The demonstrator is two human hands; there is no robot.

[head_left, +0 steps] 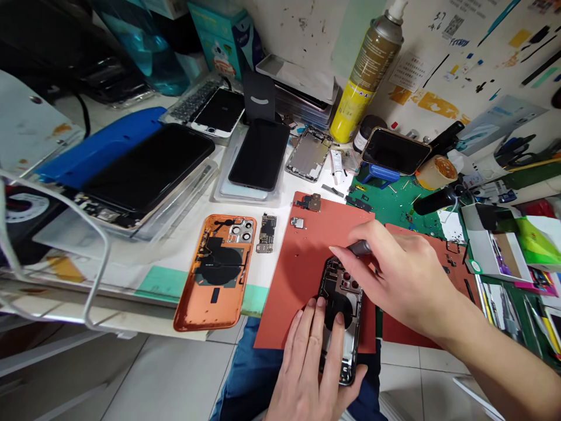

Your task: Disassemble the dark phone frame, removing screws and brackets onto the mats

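Note:
An opened dark phone [350, 345], its inner parts showing, lies over the front edge of a red-brown mat [291, 280]. My left hand [313, 362] holds its lower half, with stretched fingers across it and the thumb by the right edge. My right hand [398, 275] is closed around a dark-handled screwdriver [360, 248] above the phone's top end, near the camera openings. Its tip is hidden from me. Left of the mat are an orange phone back housing [186, 310] and a logic board [266, 234]. A camera module [314, 202] and a small metal part [298, 223] lie on the mat.
A black-screened phone [259, 155] and a larger screen assembly [151, 169] sit at the back left. A spray can [366, 73] stands behind. On the right are a propped phone [397, 151], a green mat [403, 202] and tweezers [511, 318]. A white cable [103, 263] hangs at left.

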